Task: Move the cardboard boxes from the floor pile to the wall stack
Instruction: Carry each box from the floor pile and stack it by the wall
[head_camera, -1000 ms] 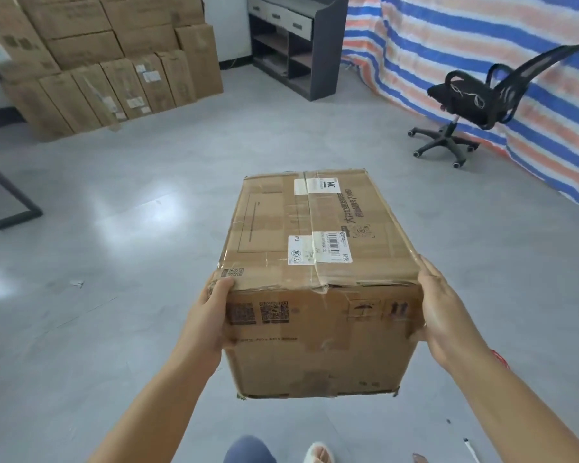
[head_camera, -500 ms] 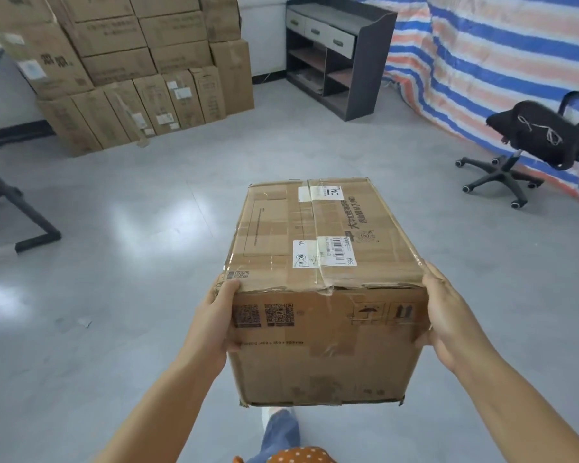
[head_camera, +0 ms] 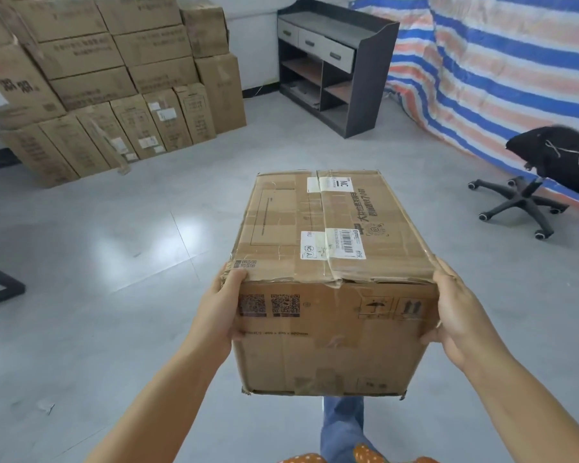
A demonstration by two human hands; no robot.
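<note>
Right now 1 cardboard box (head_camera: 328, 282) is up off the floor (head_camera: 114, 262), carried out in front of the body with its short end facing the camera and its long taped top running away toward the room. The left hand (head_camera: 216, 312) clamps the near left edge, thumb hooked over the top corner and fingers wrapped out of sight along the side; the right hand (head_camera: 455, 315) mirrors it on the near right edge, thumb pressing the front face, fingers gone round the side. That looks like a squeeze hold, 2 hands pushing in from opposite sides so the box cannot slip, and the low grip by the near end probably keeps the weight close to the body. Ahead and to the left, the wall stack (head_camera: 107, 81) waits well apart from the carried box: a bottom row of roughly 7 tall boxes stood on end, with flat-laid boxes piled in about 3 tiers above, though the top is cut off so I cannot give a full count. Beside it stands 1 dark cabinet (head_camera: 335, 65) with 3 drawers, and 1 black office chair (head_camera: 549, 175) sits off right against 1 striped tarp (head_camera: 498, 68). By my read, the carry is midway, with setting down on the stack yet to come.
</note>
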